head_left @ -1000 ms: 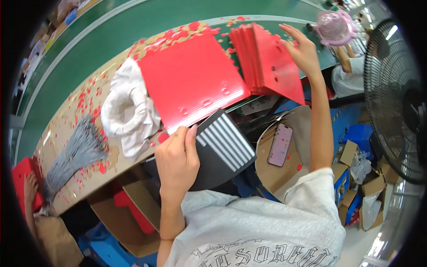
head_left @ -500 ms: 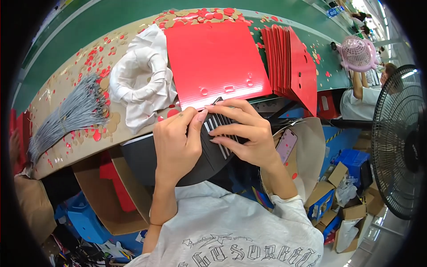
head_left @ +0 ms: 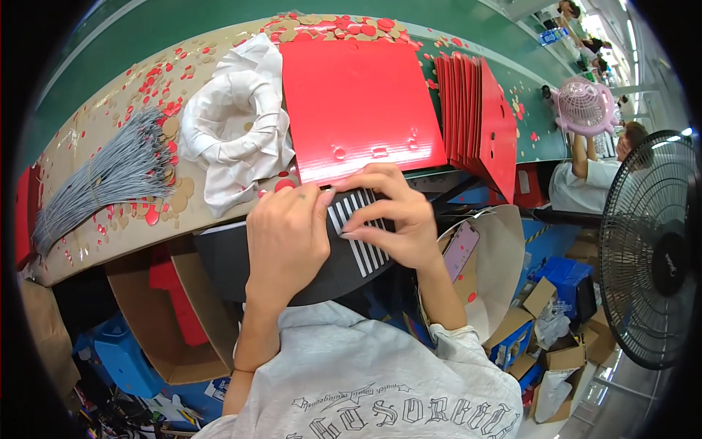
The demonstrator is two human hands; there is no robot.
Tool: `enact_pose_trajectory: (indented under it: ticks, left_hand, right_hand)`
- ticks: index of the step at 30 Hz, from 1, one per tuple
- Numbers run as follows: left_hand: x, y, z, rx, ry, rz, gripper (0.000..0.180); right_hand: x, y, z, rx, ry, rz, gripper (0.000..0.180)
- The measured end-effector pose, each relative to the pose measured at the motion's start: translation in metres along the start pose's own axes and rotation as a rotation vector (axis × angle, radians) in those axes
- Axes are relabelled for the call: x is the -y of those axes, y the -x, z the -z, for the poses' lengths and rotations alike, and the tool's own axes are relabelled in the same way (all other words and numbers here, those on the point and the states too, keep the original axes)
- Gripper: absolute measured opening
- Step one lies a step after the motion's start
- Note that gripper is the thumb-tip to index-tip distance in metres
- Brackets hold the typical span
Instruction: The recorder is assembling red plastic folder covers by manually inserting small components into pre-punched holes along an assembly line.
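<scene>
A dark, round-edged sheet point(head_left: 227, 252) lies in front of me at the table's near edge, with a row of white stripes point(head_left: 361, 252) on its right part. Over its middle rests my left hand point(head_left: 287, 238), closed, thumb and forefinger pressed together at the sheet's upper edge. My right hand point(head_left: 395, 216) bends over the stripes; its forefinger reaches to the left fingertips, and its thumb touches the striped area. What the fingertips pinch is too small to make out. Just beyond my hands is a flat red board point(head_left: 362, 102).
Folded red boards point(head_left: 472, 110) stand right of the red board. On the left are a white cloth ring point(head_left: 234, 132) and a bundle of grey cords point(head_left: 102, 179). Red and tan discs litter the table. A phone point(head_left: 461, 251), a black fan point(head_left: 651, 249) and a cardboard box point(head_left: 172, 314) surround me.
My right hand has shifted slightly left and up, baring more of the white stripes. The left hand stays at the sheet's upper edge. The whole view has tilted a little.
</scene>
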State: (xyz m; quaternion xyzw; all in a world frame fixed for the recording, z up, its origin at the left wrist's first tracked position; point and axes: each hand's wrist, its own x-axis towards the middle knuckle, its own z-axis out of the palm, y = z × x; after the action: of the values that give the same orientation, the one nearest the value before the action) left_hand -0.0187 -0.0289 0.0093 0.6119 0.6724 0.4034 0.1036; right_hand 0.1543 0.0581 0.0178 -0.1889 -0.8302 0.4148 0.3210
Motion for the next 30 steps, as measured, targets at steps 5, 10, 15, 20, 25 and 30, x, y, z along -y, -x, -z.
enact_pose_trajectory:
  ticks: [5, 10, 15, 20, 25, 30]
  left_hand:
    - [-0.008, -0.001, -0.01, 0.037, -0.062, -0.138, 0.016]
    - [-0.006, 0.001, -0.028, 0.088, -0.095, -0.105, 0.021]
    - [-0.008, 0.0, -0.025, 0.127, -0.052, -0.106, 0.019]
    - [-0.008, 0.003, -0.026, 0.13, -0.084, -0.101, 0.021]
    - [-0.014, 0.004, -0.028, 0.129, -0.134, -0.083, 0.022]
    - [-0.015, 0.001, -0.031, 0.147, -0.124, -0.091, 0.021]
  right_hand:
    - [-0.016, -0.047, 0.031, -0.072, 0.086, -0.21, 0.011]
    - [-0.055, -0.079, 0.018, 0.067, 0.108, -0.288, 0.01]
    - [-0.063, -0.084, 0.017, 0.067, 0.171, -0.235, 0.013]
    - [-0.06, -0.079, 0.003, -0.038, 0.208, -0.257, 0.013]
    - [-0.067, -0.081, 0.007, -0.164, 0.414, -0.133, 0.033]
    - [-0.095, -0.091, 0.037, -0.103, 0.995, 0.059, 0.033]
